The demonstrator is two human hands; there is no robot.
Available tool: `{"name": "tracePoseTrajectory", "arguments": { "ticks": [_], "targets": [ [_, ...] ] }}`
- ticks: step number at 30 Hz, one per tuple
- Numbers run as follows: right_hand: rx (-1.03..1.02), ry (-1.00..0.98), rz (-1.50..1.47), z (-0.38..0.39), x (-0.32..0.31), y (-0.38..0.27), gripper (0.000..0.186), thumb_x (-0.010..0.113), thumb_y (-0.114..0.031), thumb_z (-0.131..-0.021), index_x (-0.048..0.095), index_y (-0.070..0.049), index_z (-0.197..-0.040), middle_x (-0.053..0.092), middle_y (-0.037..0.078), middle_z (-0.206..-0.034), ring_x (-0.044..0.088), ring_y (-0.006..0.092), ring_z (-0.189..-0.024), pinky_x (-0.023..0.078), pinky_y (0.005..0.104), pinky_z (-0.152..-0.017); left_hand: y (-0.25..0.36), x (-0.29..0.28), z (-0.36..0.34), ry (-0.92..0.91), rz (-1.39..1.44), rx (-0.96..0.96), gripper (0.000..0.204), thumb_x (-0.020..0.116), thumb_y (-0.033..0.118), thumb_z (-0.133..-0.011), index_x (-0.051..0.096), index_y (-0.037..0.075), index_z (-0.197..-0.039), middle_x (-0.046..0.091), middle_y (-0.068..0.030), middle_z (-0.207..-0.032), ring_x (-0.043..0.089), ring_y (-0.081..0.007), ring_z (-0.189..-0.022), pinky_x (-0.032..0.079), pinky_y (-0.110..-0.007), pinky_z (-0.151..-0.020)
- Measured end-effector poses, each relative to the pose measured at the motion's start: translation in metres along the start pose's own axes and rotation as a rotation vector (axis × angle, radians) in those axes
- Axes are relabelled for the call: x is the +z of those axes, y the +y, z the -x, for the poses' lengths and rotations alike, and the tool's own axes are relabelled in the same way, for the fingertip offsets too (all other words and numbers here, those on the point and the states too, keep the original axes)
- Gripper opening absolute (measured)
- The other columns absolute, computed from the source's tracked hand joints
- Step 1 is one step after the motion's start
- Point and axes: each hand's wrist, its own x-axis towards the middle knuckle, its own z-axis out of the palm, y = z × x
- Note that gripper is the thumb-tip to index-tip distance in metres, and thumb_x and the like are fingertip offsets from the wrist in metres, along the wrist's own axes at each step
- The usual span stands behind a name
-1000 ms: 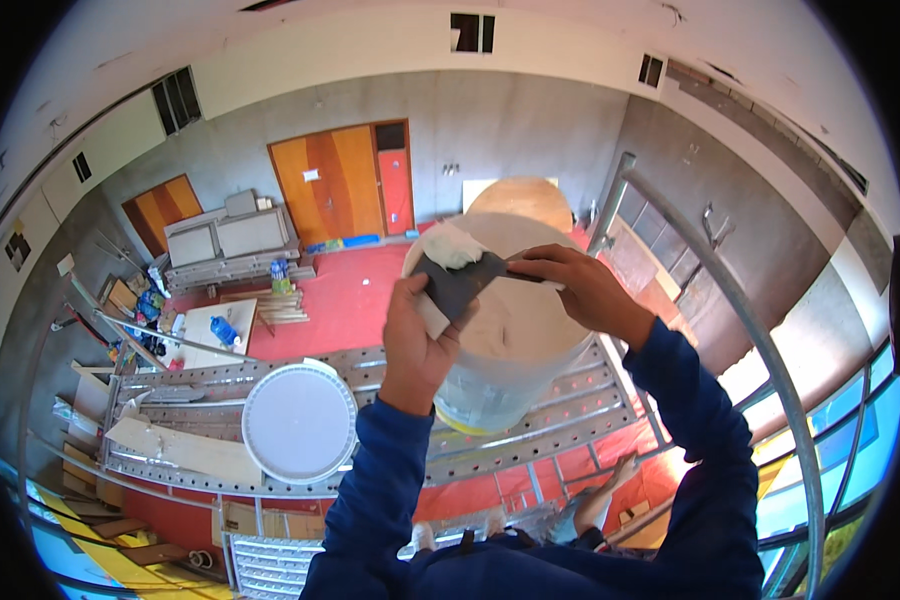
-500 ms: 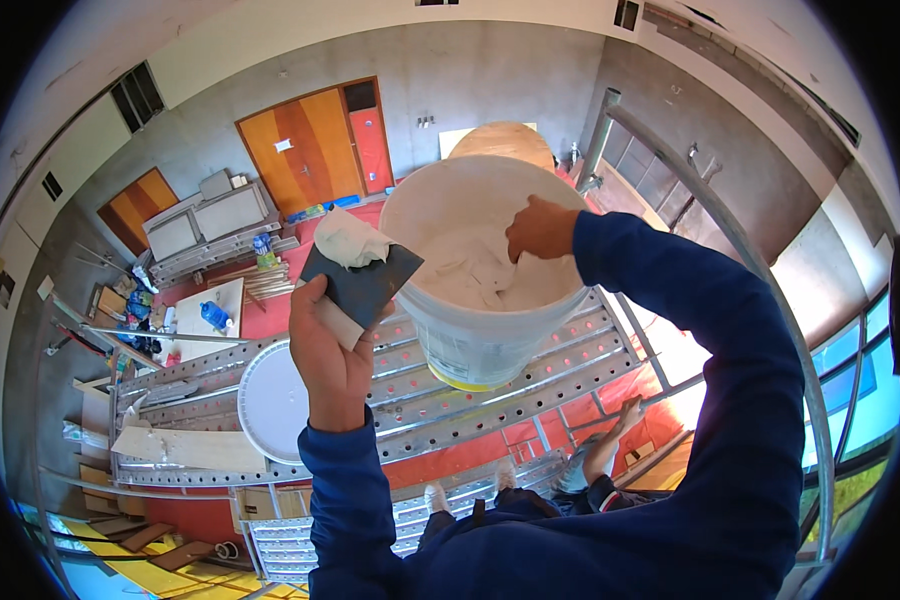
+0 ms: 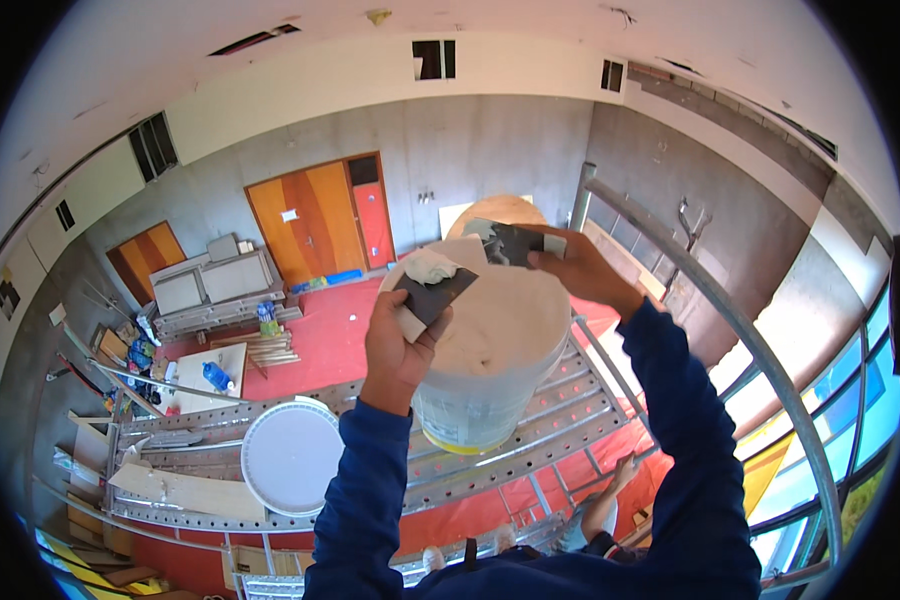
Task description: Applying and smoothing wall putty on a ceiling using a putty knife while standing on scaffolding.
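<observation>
The perforated metal platform (image 3: 580, 395) carries your translucent white bucket (image 3: 480, 405), which stands upright towards its right end, between the far and near edges. Inside the bucket is pale paste (image 3: 490, 330). A round white lid (image 3: 292, 460) lies at the platform's near edge, left of the bucket, apart from it. Your left hand (image 3: 397, 350) grasps the left blade (image 3: 445, 295), dark and flat, raised at the bucket's left rim; your right hand (image 3: 590, 270) grasps the right blade (image 3: 518, 247), raised near the far rim. The left blade bears a white lump (image 3: 428, 267) along its upper edge; the right shows a thin smear (image 3: 495, 235). For sound work, in my judgement, hold both blades over the bucket's mouth so drips fall inside, hold the loaded one near level, and draw the other across it lightly at a shallow angle, gathering paste towards the middle. Count: one bucket, one lid, two hands, two blades, one lump, one smear.
</observation>
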Motion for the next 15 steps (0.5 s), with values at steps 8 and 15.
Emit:
{"name": "tracePoseTrajectory", "arguments": {
  "ticks": [8, 15],
  "targets": [
    [-0.353, 0.196, 0.068, 0.024, 0.040, -0.026, 0.041, 0.041, 0.007, -0.085, 0.050, -0.005, -0.124, 0.053, 0.012, -0.121, 0.050, 0.0230, -0.114, 0.039, 0.0311, -0.095, -0.013, 0.041, -0.008, -0.123, 0.110, -0.093, 0.030, 0.045, 0.017, -0.087, 0.048, 0.000, -0.112, 0.059, -0.0129, -0.104, 0.062, -0.0250, -0.093, 0.057, -0.036, -0.073],
    [0.113, 0.387, -0.241, 0.039, 0.029, 0.018, 0.031, 0.045, -0.002, -0.089, 0.050, 0.000, -0.119, 0.053, 0.010, -0.118, 0.054, 0.0204, -0.107, 0.048, 0.0351, -0.088, 0.013, 0.051, 0.016, -0.059, -0.084, 0.108, 0.025, 0.048, 0.019, -0.087, 0.052, 0.003, -0.106, 0.063, -0.0092, -0.091, 0.065, -0.0209, -0.081, 0.057, -0.034, -0.068]
  ]
}}
